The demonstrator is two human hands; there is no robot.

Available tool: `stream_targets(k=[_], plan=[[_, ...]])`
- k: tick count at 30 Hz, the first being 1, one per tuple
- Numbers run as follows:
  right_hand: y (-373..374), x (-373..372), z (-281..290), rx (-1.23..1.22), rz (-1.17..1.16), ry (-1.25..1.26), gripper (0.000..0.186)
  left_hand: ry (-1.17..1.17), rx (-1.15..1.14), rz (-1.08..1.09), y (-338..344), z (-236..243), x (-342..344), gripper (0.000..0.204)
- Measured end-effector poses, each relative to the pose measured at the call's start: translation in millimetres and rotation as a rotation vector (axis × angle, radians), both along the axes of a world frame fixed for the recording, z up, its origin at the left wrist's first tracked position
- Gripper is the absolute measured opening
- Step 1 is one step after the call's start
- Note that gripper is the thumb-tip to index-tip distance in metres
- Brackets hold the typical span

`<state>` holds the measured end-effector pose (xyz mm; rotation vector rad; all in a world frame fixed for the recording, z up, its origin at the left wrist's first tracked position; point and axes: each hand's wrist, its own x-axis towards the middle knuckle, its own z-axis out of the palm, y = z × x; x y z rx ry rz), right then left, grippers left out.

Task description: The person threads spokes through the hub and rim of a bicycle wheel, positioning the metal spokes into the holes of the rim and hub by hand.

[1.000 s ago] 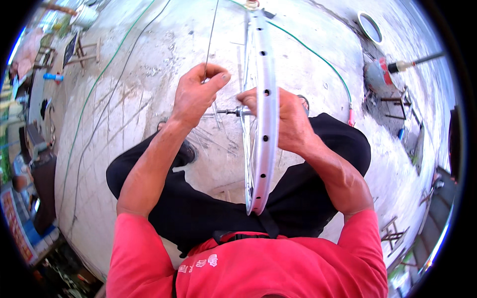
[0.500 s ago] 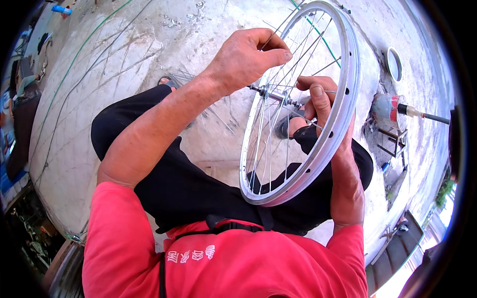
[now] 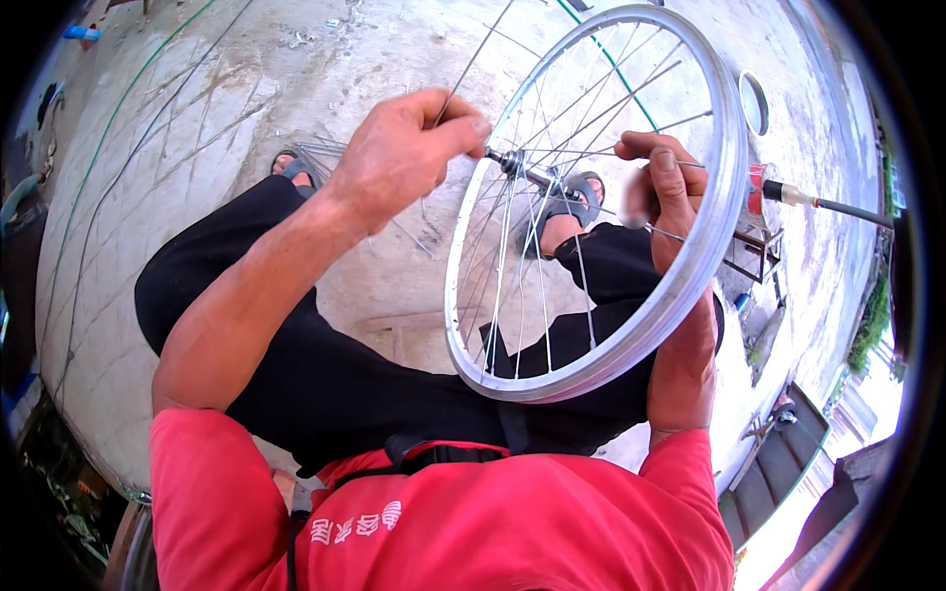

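A: Where is the round, silver metal spoked wheel?
B: Tilted in front of the person's lap, right of centre, its lower edge overlapping the black cloth trousers. The short, shiny metal hub sits amid its spokes.

A: And the hands?
B: The left hand is just beside the rim's left edge, thumb and forefinger pinched on a thin, straight metal spoke that slants up and right. The right hand is at the rim's inner right side, fingers curled, thumb raised; I cannot tell what they grip. Its forearm passes behind the rim.

A: Where is there room?
B: Between the left forearm and the rim is a gap, showing the pale concrete floor. The floor runs wide on the left, crossed by a thin green hose. On the right, a small dark-framed stool shows close past the rim.

A: What differs from half a second ago?
B: The left hand overlapped the rim's upper left then; now it is outside that edge. The wheel shows its open face more broadly.
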<state>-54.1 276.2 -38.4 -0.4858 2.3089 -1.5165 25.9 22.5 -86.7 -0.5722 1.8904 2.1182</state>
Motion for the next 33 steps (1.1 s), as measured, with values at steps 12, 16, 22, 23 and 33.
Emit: stream_targets(k=[12, 16, 22, 23, 33], plan=[[53.6, -23.1, -14.0, -0.153, -0.171, -0.078, 0.040, -0.296, 0.117, -0.433, 57.9, -28.0, 80.1, 0.041], [62.9, -21.4, -11.8, -0.136, -0.201, -0.078, 0.041, -0.321, 0.091, -0.536, 52.4, -12.5, 69.8, 0.051], [65.6, -22.0, -13.6, -0.122, -0.319, -0.104, 0.043, -0.362, 0.152, -0.591, 53.5, -16.4, 65.6, 0.052], [64.4, -21.7, -13.4, -0.107, -0.342, -0.105, 0.042, -0.373, 0.159, -0.594, 53.6, -16.7, 64.6, 0.051], [67.6, -21.9, -15.6, -0.200, -0.427, -0.147, 0.044, -0.432, 0.226, -0.583, 52.7, -20.3, 58.3, 0.046]])
